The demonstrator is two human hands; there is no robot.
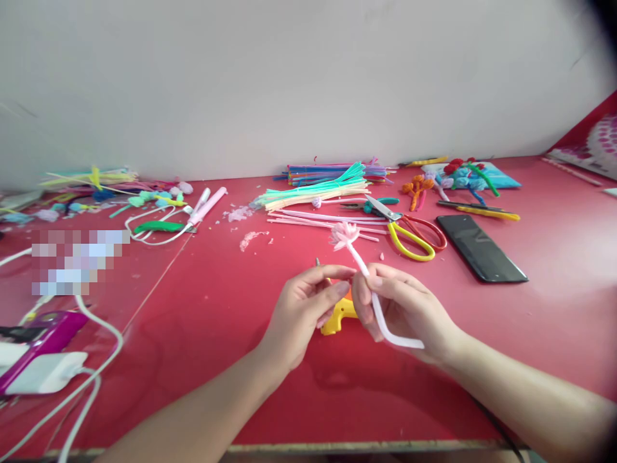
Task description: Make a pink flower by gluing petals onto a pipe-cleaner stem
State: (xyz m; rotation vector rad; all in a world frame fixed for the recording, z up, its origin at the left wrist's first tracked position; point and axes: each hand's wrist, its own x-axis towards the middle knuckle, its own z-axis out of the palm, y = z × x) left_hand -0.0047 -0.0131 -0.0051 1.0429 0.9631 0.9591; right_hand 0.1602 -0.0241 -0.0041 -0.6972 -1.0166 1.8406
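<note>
Pink-tipped white stem (380, 314) is pinched between right-hand fingers (380, 283) at centre frame; left-hand fingertips (343, 287) are held nearly together beside it.

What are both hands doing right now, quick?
Left hand: fingertips together near the right hand; can't tell if they pinch anything.
Right hand: closed on the white stem of a pink fluffy flower.

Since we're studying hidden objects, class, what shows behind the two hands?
Part of a yellow tool shows between the left hand and right hand, with red table around it. The hands cover the rest, so its full shape cannot be told.
</note>
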